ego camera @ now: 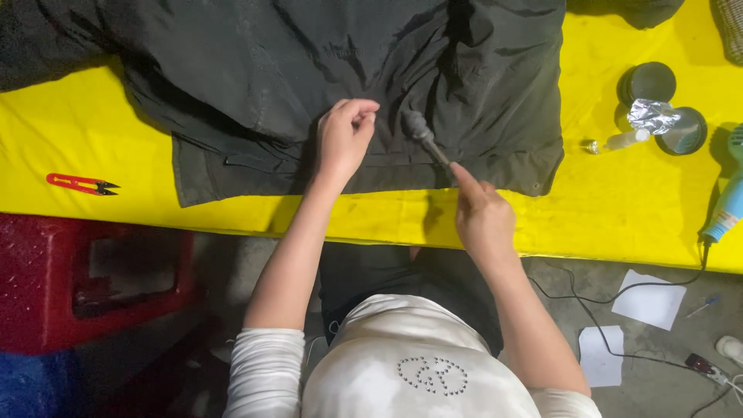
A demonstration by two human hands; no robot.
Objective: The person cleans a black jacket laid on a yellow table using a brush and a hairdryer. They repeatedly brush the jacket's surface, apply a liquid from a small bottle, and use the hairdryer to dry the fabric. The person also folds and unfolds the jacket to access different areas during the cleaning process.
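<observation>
Operator: Nearest the lens, what is in view?

Inspector: White long-sleeved top with a studded emblem [422,364], worn by the person. Both forearms extend from it toward the bright yellow table covering [371,213].

Operator: Left hand status?

Inspector: Left hand [344,138] rests on the dark green-black fabric garment [309,70]. Fingers are curled in, with thumb and fingertips pinching a small fold of the cloth.

Operator: Right hand status?

Inspector: Right hand [481,213] is closed around the near end of a slim grey-headed hand tool [426,135]. The index finger lies along its shaft. The tool head touches the garment just beside the left hand.

Operator: Garment location?

Inspector: Spread flat across the far half of the yellow covering, its lower hem near the table edge closest to the person.

Operator: Surrounding items?

Inspector: Red thread snips [81,184] lie on the covering, well apart to the left. To the right sit two round dark tins [654,81], crumpled silver foil [652,114], a small clear bottle [623,140] and a light blue corded heat gun [726,209]. White paper sheets [648,300] lie on the grey floor. A red plastic stool [85,279] stands at lower left.
</observation>
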